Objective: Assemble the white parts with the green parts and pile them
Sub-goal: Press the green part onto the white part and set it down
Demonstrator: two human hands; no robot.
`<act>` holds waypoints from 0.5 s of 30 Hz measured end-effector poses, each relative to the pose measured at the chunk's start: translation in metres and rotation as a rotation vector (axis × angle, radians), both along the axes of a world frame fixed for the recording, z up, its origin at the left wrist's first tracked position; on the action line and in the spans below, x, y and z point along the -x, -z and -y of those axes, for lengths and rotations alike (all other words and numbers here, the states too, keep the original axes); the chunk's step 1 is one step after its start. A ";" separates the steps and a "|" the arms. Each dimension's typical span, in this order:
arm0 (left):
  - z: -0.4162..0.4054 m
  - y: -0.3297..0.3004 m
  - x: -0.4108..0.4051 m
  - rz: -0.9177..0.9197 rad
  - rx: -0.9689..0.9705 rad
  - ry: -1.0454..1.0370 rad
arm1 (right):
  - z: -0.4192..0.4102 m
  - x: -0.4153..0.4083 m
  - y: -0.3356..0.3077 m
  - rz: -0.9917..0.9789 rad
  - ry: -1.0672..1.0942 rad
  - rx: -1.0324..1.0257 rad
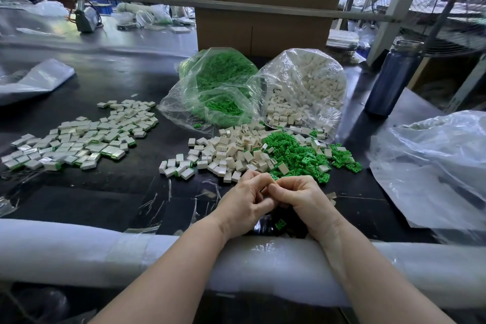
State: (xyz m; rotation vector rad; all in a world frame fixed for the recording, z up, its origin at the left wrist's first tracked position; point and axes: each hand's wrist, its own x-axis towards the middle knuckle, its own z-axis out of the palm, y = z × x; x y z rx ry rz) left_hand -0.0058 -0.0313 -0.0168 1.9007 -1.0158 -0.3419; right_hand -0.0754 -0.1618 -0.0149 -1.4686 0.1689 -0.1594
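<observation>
Fingers (259, 185) of both hands curled and pressed together at the near edge of the worktop (110, 200); what they pinch is hidden.

The left hand (246, 204) and right hand (302, 201) meet knuckle to knuckle, just short of a loose heap of white parts (231, 151), which touches a heap of green parts (302, 155) on its right. 1 stray green piece (280, 223) lies under the wrists. The pile of assembled pieces (79, 137) spreads towards the left edge. 2 open clear bags stand towards the far edge: a bag of green parts (218, 84) and a bag of white parts (305, 87), touching. A dark bottle (391, 79) stands at the far right corner.
</observation>
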 end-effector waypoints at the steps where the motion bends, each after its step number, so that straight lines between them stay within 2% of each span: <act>1: 0.000 0.000 0.000 -0.003 0.000 0.001 | 0.000 0.000 0.000 -0.003 0.003 0.002; 8: 0.000 -0.002 0.000 -0.025 0.014 -0.011 | 0.000 -0.001 0.001 0.003 0.029 0.038; 12: 0.000 -0.003 0.000 -0.076 0.110 -0.034 | -0.002 -0.002 0.000 0.035 0.050 0.110; 15: -0.001 -0.002 -0.002 -0.096 0.169 -0.099 | -0.002 -0.004 0.001 0.061 0.129 0.082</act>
